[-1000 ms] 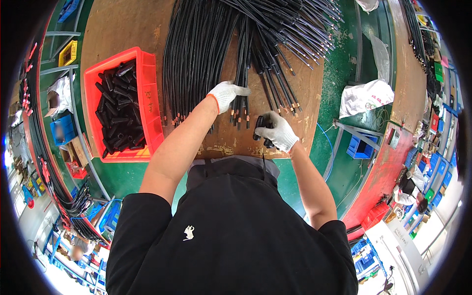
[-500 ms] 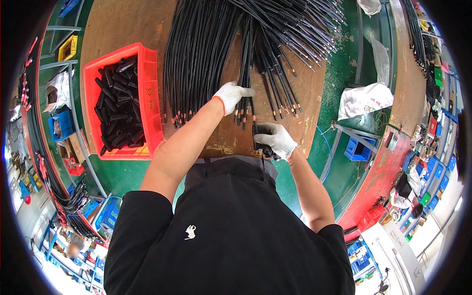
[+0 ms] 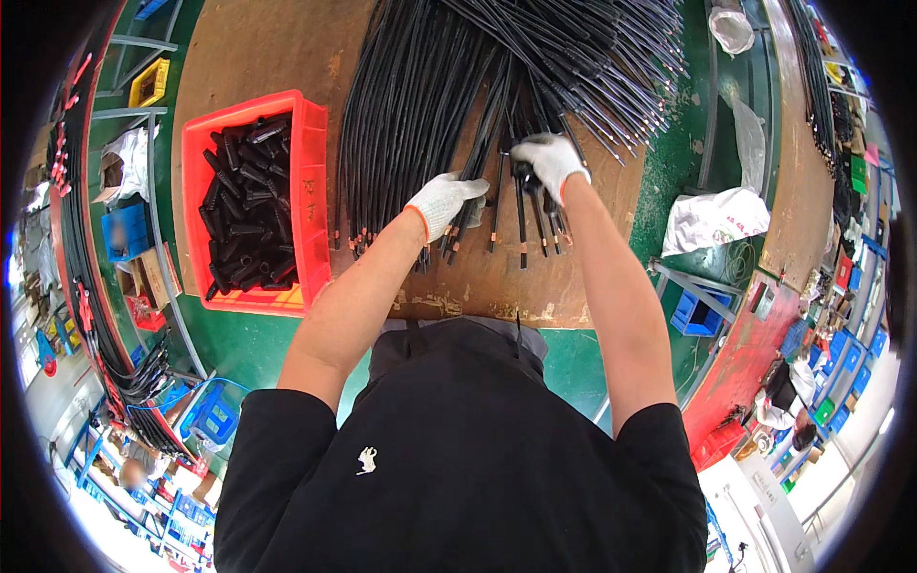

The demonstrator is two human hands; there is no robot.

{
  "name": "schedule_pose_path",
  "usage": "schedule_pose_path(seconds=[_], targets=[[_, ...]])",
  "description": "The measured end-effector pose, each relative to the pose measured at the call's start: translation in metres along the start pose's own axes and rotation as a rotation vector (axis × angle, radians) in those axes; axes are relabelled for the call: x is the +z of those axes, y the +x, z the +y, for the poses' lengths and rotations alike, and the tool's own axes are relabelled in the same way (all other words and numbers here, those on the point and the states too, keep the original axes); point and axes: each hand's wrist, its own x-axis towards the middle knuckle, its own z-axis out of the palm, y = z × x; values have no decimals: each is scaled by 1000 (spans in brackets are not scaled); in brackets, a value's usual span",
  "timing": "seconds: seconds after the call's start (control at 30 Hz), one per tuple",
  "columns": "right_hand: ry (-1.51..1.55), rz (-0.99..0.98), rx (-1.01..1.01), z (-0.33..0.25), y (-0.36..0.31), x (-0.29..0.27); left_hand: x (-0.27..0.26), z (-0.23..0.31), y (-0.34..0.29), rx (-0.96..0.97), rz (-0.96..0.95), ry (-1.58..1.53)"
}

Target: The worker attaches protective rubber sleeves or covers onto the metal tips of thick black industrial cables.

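Both my hands wear white knitted gloves with grey palms. My left hand [image 3: 446,203] is closed around a few black cables [image 3: 494,205] near their bare copper ends, its thumb and fingers toward the right. Farther up and to the right, my right hand [image 3: 552,160] is curled over black ribbed sleeves [image 3: 524,176] on or against the cables; it is slightly blurred and its fingertips are partly hidden. Below it, several cable ends with copper tips point toward me. A large pile of black cables [image 3: 420,105] fans out across the wooden table [image 3: 248,48].
A red plastic bin [image 3: 315,196] full of black ribbed sleeves stands at the table's left. White bags [image 3: 716,220] hang on a metal frame at the right. A blue crate [image 3: 700,311] sits below them. More cables hang at the far left. A person [image 3: 788,392] is at the far right.
My right hand has moved up and away from me, from the table's near edge to over the cables, with black sleeves. My left hand has shifted slightly down along the cables. The view has shifted slightly.
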Motion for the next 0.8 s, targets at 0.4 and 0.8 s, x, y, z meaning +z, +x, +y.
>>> schedule_pose_path(seconds=[0.4, 0.8], targets=[[189, 231, -110, 35, -43, 57, 15, -19, 13, -16, -168, -240], [646, 107, 126, 41, -88, 44, 22, -18, 15, -28, -114, -143]])
